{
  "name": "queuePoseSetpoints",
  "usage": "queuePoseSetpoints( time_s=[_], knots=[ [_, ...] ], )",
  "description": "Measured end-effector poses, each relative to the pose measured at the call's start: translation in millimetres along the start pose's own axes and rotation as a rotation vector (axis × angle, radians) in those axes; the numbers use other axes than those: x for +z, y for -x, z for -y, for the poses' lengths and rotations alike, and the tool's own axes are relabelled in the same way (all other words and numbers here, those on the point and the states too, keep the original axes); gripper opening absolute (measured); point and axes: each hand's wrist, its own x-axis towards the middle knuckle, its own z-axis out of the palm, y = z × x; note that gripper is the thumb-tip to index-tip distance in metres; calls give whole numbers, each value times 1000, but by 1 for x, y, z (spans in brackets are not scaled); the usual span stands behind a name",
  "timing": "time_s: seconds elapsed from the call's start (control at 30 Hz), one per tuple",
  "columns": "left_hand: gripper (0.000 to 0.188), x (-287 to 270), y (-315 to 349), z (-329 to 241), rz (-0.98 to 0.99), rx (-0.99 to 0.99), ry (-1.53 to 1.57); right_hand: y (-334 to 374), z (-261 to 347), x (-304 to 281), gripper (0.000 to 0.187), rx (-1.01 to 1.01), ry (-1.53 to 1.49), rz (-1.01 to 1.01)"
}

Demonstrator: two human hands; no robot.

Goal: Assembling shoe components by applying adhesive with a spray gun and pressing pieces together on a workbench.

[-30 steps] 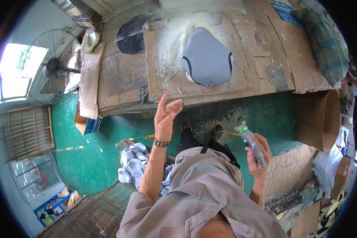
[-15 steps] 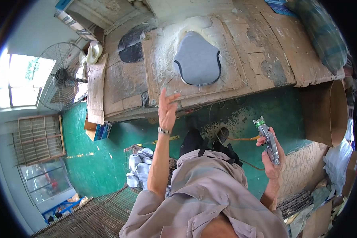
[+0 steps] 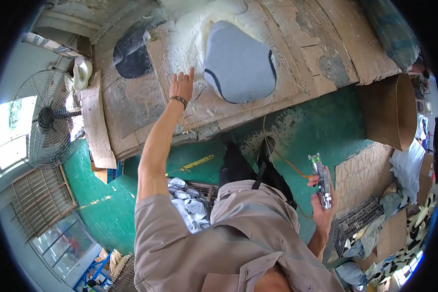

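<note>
A grey fabric-covered pad [image 3: 241,63], rounded and narrower at its far end, lies on the cardboard-covered workbench [image 3: 321,44]. Black trim runs along its two near sides. My left hand [image 3: 181,87] reaches over the bench just left of the pad, fingers stretched out and holding nothing; whether it touches the cardboard I cannot tell. Low on the right, away from the bench, my right hand [image 3: 323,207] grips a metal spray gun [image 3: 321,181] with a green ring near its tip. An orange hose [image 3: 292,166] runs close by the gun.
Pale crusty residue [image 3: 187,41] surrounds the pad. Left of it lies a black flat piece [image 3: 134,53]. A wire fan [image 3: 46,117] stands far left. A rack of grey-white pieces [image 3: 192,207] sits by my left side; a cardboard box [image 3: 389,112] is under the bench's right end.
My left hand has moved forward and left, from the bench's front edge to beside the pad. My right hand keeps hold of the spray gun. The whole view has shifted and tilted.
</note>
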Motion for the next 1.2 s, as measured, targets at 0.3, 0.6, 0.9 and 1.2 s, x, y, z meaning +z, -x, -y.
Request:
queuePoseSetpoints(
  time_s=[0.3, 0.6, 0.9, 1.2],
  knots=[
    [82, -23, 101, -30, -482, -221, 700, -17, 15, 24, 77, -90, 20, 111],
    [53, -23, 227, -139, -405, -685, 2076, -14, 39, -25, 63, -95, -51, 138],
    [25, 165, 454, -225, 440, 218, 242, -13, 69, -134, 66, -281, 154, 253],
    [53, 57, 407, -270, 74, -800, 923, -5, 60, -194, 72, -362, 217, 255]
  ],
)
